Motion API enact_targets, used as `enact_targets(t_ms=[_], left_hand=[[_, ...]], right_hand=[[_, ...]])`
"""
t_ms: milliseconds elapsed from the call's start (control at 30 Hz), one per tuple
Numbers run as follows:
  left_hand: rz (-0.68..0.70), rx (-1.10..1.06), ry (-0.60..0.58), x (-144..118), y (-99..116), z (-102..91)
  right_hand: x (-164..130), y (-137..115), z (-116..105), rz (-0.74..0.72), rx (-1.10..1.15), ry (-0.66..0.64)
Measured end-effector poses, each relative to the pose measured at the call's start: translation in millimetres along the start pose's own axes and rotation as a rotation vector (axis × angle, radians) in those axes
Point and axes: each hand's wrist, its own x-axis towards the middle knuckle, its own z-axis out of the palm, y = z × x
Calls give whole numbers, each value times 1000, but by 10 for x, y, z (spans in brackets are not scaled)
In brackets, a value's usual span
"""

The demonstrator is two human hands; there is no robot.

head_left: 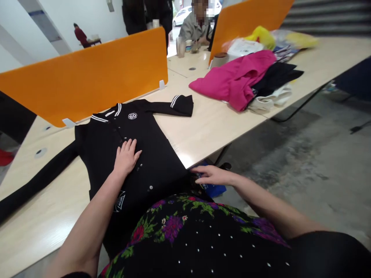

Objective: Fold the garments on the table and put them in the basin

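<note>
A black baseball-style jacket lies spread on the table, front side up, with white stripes at its collar and cuff, snap buttons and a round white badge. Its hem hangs over the near edge towards my body. My left hand rests flat on the jacket's chest, fingers spread. Beside the table's front edge, at the jacket's lower right side, my right hand hovers with its fingers stretched out; nothing shows in it. One jacket sleeve points left, while the other bends out to the right.
Orange dividers stand along the table. To the right lie a pink garment, dark and white clothes, and plastic bags. A blue bag is below the edge. Across the table a person sits near cups.
</note>
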Motion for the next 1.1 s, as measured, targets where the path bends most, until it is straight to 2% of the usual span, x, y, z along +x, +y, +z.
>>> enact_targets(t_ms=[67,133,200,267,333,400,500,567,667,767,867,967,1100], left_hand=[[-8,-54,-6,-26,58,-17],[-19,-67,-66,-48,99,-4],[-27,-31,-118,-59,115,23],[-29,12,-139,-60,110,43],[-30,37,-153,-56,96,50],[-28,59,-156,-51,84,52],[-29,73,-146,-46,75,60],[-32,72,-142,-46,73,69],[-34,74,-141,-52,72,75],[-31,78,-136,-62,77,65],[-36,86,-130,-72,87,50],[-37,86,-133,-75,91,45],[-31,84,-121,-68,79,57]], right_hand=[[114,183,197,-51,131,63],[280,232,425,-88,274,19],[398,150,628,-104,345,-34],[399,-6,743,-126,333,-21],[278,-156,740,-174,270,56],[103,-240,646,-239,203,149],[-73,-210,498,-246,237,225],[-82,-136,488,-121,436,184],[-17,-80,611,130,780,97],[9,-143,757,243,896,67],[-8,-198,792,245,908,64],[-9,-161,728,217,912,89],[28,-143,688,97,895,139]])
